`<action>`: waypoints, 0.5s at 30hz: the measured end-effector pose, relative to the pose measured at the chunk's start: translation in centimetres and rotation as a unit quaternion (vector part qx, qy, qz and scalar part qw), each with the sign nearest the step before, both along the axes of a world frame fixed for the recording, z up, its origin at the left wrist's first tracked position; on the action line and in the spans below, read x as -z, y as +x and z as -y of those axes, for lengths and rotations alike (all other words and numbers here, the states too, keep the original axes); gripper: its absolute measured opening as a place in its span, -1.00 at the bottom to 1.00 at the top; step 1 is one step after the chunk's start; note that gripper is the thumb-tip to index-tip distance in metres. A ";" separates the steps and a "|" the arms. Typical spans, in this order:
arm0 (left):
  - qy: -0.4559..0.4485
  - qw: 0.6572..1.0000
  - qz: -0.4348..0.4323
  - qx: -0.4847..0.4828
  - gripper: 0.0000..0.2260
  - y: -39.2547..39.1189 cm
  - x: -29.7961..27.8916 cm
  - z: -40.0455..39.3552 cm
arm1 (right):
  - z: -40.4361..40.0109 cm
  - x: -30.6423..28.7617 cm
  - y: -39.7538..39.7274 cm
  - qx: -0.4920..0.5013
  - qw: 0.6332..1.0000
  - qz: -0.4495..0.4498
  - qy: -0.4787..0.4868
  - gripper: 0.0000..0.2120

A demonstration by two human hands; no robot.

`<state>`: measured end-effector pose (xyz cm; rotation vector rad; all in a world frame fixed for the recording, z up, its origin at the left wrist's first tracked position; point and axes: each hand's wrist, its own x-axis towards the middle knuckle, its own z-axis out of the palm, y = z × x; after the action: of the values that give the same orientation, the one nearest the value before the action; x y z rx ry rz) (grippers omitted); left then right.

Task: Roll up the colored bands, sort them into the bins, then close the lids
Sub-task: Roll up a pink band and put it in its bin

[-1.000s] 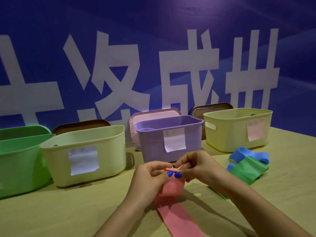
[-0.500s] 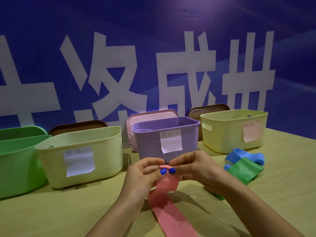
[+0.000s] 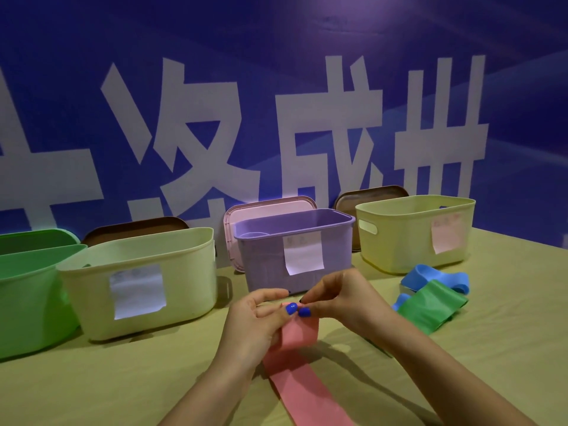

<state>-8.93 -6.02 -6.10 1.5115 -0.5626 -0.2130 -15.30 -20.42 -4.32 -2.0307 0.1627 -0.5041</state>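
The pink band (image 3: 299, 368) trails up the counter (image 3: 92, 388) from the near edge to the hands, which meet above it. The left hand (image 3: 255, 321) and right hand (image 3: 335, 299) both pinch its far end between thumb and fingertips. Over the last second a thin rolled lip has thickened into a small roll under the thumbs, so rolling has only begun and most of the band lies flat. To the right, a green band (image 3: 430, 305) lies partly over a blue band (image 3: 436, 276), both unrolled. Beyond stand the open bins: green bin (image 3: 27, 299), cream bin (image 3: 184, 272), purple bin (image 3: 335, 259), yellow bin (image 3: 399, 241). Lids (image 3: 270, 207) lean behind them against the wall, none fitted.
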 end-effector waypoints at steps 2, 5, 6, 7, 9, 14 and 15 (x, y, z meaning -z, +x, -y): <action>0.030 0.999 0.041 -0.013 -0.90 0.3 0.4 0.1 | 0.0 0.0 0.0 -0.017 1.000 0.008 -0.007 -0.81; 0.056 0.994 0.090 -0.022 -0.89 0.3 0.6 0.2 | 0.1 0.1 0.0 -0.028 1.000 -0.003 0.012 -0.81; 0.055 0.994 0.089 -0.022 -0.88 0.3 0.6 0.2 | 0.2 0.1 0.0 -0.027 0.999 -0.010 0.023 -0.83; 0.050 0.995 0.086 -0.021 -0.88 0.2 0.5 0.1 | 0.2 0.2 0.1 -0.027 0.999 -0.016 0.034 -0.85; 0.038 0.995 0.086 -0.011 -0.88 0.2 0.3 -0.1 | 0.3 0.1 0.0 -0.035 0.998 -0.026 0.054 -0.87; -0.002 0.998 0.057 0.023 -0.88 -0.4 -0.6 -0.4 | 0.4 -0.6 -0.7 -0.093 0.992 -0.035 0.071 -0.91; -0.009 0.998 0.048 0.026 -0.87 -0.4 -0.7 -0.4 | 0.5 -0.7 -0.8 -0.099 0.992 -0.034 0.075 -0.91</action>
<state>-9.36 -5.61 -5.37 1.4955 -0.6787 -0.1762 -16.14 -20.87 -3.61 -1.8926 0.0382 -0.2885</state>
